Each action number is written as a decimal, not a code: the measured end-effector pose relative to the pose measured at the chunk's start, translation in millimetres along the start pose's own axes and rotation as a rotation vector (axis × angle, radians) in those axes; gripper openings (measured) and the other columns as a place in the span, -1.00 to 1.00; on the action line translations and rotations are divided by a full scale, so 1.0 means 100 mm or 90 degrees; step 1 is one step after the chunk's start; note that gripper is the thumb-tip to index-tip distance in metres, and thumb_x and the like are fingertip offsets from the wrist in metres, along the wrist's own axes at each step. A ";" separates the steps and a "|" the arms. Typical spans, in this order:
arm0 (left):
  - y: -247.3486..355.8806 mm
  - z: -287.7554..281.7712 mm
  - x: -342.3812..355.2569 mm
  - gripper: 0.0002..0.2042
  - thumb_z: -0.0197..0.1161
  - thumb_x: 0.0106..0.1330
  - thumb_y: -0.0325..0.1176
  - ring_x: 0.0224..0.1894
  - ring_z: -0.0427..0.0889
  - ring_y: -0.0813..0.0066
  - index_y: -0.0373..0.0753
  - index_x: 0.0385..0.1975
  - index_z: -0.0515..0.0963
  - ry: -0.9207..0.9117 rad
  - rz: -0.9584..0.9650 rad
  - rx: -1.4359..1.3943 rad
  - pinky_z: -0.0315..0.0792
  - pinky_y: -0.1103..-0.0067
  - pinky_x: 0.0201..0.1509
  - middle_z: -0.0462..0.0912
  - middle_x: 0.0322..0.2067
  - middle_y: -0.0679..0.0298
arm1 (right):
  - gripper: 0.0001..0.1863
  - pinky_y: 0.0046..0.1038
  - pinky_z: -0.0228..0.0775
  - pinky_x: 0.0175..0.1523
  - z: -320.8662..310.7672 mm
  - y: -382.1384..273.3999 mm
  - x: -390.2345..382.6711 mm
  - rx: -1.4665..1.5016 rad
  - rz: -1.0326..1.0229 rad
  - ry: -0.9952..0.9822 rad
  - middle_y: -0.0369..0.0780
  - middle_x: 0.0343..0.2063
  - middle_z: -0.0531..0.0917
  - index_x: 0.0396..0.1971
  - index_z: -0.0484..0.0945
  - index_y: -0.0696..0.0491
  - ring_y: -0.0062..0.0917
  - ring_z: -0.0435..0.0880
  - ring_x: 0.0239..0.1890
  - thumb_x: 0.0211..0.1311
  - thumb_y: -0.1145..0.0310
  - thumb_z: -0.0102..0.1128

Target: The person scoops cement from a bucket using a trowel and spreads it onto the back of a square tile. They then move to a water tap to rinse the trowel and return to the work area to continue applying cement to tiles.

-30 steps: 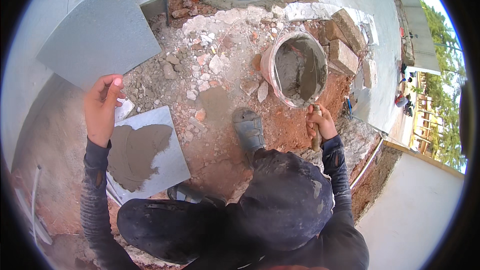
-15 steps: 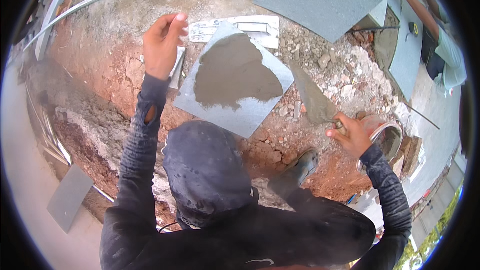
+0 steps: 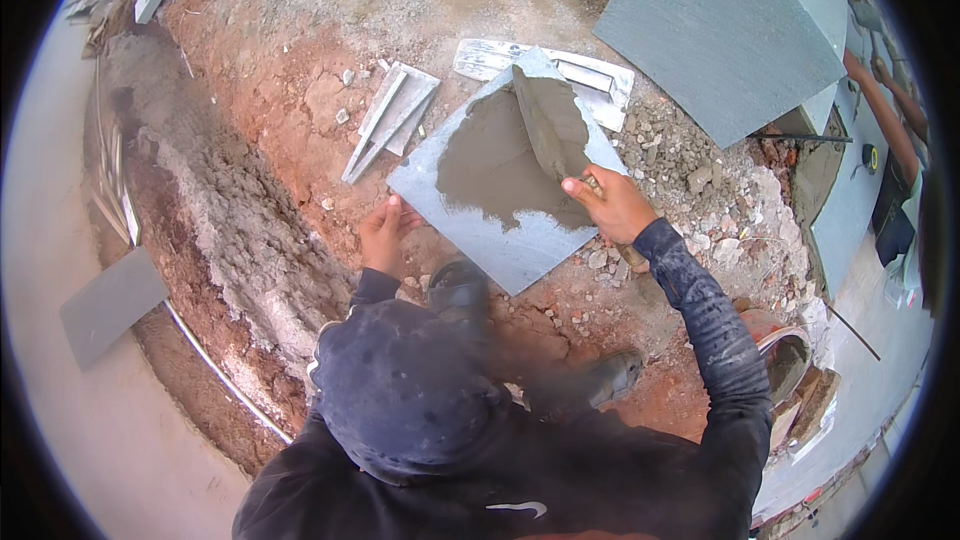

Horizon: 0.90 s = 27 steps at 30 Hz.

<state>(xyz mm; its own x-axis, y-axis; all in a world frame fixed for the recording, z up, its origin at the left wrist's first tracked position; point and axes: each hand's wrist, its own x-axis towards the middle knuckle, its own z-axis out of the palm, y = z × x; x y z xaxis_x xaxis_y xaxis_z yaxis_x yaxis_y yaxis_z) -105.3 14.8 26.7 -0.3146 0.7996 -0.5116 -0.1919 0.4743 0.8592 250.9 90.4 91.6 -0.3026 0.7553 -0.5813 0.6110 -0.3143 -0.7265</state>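
A square grey tile (image 3: 500, 258) lies tilted like a diamond, a broad patch of wet mortar (image 3: 480, 160) covering most of it. My right hand (image 3: 615, 205) is closed round the handle of a trowel (image 3: 541, 130), whose long pointed blade rests on the mortar, tip toward the tile's far corner. Beside the tile's near-left edge is my left hand (image 3: 382, 238), its thumb and fingers apart; whether the fingertips touch the edge I cannot tell. A white flat float (image 3: 490, 58) lies behind the tile, partly covered by its far corner.
A second float (image 3: 395, 115) lies left of the tile. Larger grey slabs (image 3: 725, 35) stand at the far right, near another person's arm (image 3: 885, 125). A mortar-stained bucket (image 3: 780, 350) sits at right. Rubble (image 3: 690, 170) and another grey tile (image 3: 115, 308) flank the red soil.
My right hand has brought the trowel left onto the mortar. My left hand has come down from above to the tile's near-left edge. The whole view has shifted.
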 end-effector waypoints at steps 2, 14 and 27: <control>0.01 -0.06 0.09 -0.66 0.14 0.39 -0.20 -0.31 0.64 0.41 -0.44 -0.16 0.54 -0.029 -0.002 0.004 0.58 0.51 -0.18 0.63 -0.35 0.16 | -0.32 -0.19 0.43 -0.20 0.06 -0.04 0.05 -0.057 -0.042 0.015 0.06 -0.58 0.58 -0.20 0.48 0.28 -0.13 0.64 -0.38 0.26 -0.18 0.04; 0.07 -0.14 0.09 -0.43 0.03 0.38 0.07 -0.24 0.64 0.19 -0.49 -0.14 0.47 -0.048 -0.126 -0.128 0.55 0.37 -0.06 0.60 -0.26 0.01 | -0.53 -0.05 0.36 -0.36 0.67 -0.42 -0.07 -0.189 -0.109 0.028 0.09 -0.65 0.54 -0.32 0.42 0.21 0.08 0.57 -0.46 0.26 0.01 0.13; 0.03 -0.16 0.02 -0.32 -0.17 0.35 0.28 -0.20 0.65 0.26 -0.36 -0.10 0.48 -0.079 -0.186 -0.289 0.54 0.38 0.01 0.64 -0.26 0.08 | -0.61 -0.18 0.49 -0.41 1.27 -0.50 -0.10 -0.371 -0.171 0.055 -0.02 -0.62 0.62 -0.35 0.39 0.12 -0.13 0.67 -0.48 0.24 0.04 0.14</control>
<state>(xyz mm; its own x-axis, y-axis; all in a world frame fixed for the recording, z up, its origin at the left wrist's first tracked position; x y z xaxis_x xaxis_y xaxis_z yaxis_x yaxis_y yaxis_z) -121.5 12.0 28.3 -0.0823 0.7092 -0.7002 -0.6442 0.4982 0.5803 130.9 25.5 87.6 -0.4551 0.8153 -0.3580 0.8264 0.2372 -0.5106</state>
